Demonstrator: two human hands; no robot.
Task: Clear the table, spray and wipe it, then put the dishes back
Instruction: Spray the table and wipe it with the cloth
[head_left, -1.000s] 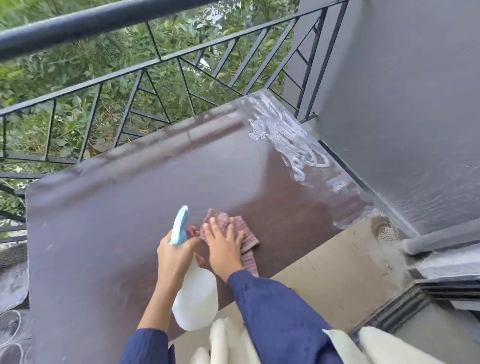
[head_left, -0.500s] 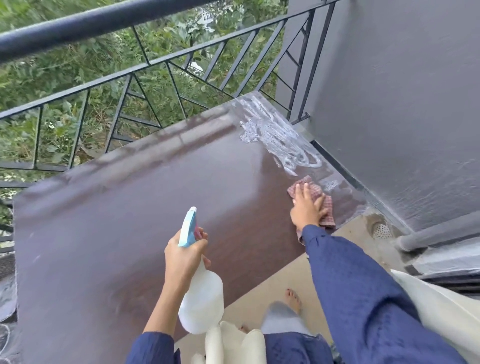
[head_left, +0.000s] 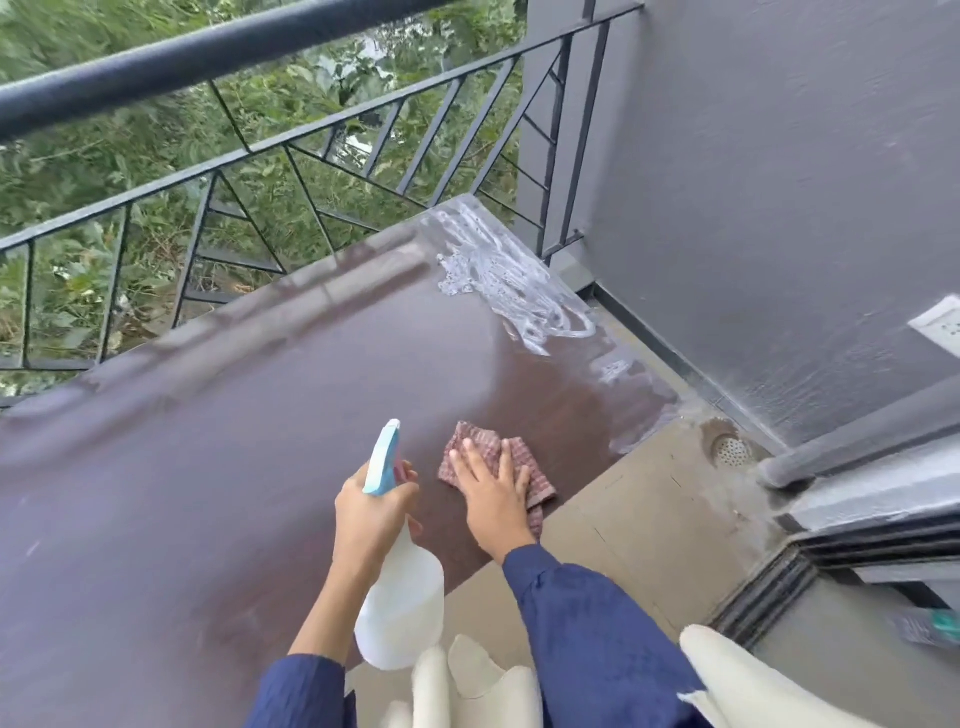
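Note:
A dark brown table (head_left: 234, 447) fills the middle of the view, with no dishes on it. White foamy spray streaks (head_left: 498, 280) cover its far right corner. My left hand (head_left: 371, 512) grips a white spray bottle (head_left: 402, 608) with a light blue trigger head, held upright over the table's near edge. My right hand (head_left: 491, 493) lies flat, fingers spread, pressing a red checked cloth (head_left: 519, 467) onto the table near its right front edge.
A black metal railing (head_left: 311, 140) runs along the table's far side, greenery behind it. A grey wall (head_left: 753, 208) stands close on the right. Beige floor with a round drain (head_left: 732, 449) lies right of the table. A door sill is at the lower right.
My right hand slid the cloth out to the table's right edge near the foam, then back left beside the bottle. The left hand with the bottle barely moved.

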